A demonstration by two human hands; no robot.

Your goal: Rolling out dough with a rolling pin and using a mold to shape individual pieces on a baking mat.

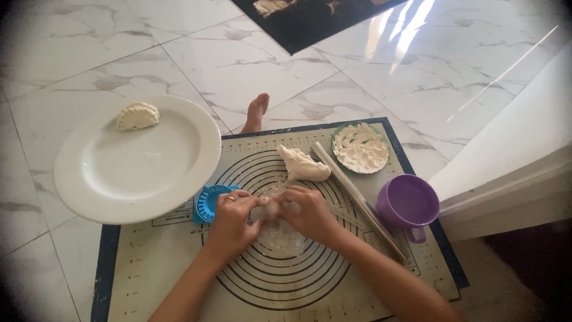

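Note:
My left hand (233, 219) and my right hand (310, 211) meet over the middle of a baking mat (149, 274), both pinching one small piece of white dough (271, 209). Below them on the mat lies a patch of flour (280, 237). A larger lump of dough (302, 165) rests just beyond my hands. A blue dumpling press (208, 201) lies by my left hand, partly under the plate's edge. A white plate (149, 173) at the left holds one shaped dumpling (137, 115).
A thin rolling pin (357, 200) lies diagonally on the mat's right side. A green bowl of flour (360, 148) and a purple cup (409, 204) stand beside it. A bare foot (257, 111) rests on the marble floor beyond the mat. A dark rug (310, 21) lies far off.

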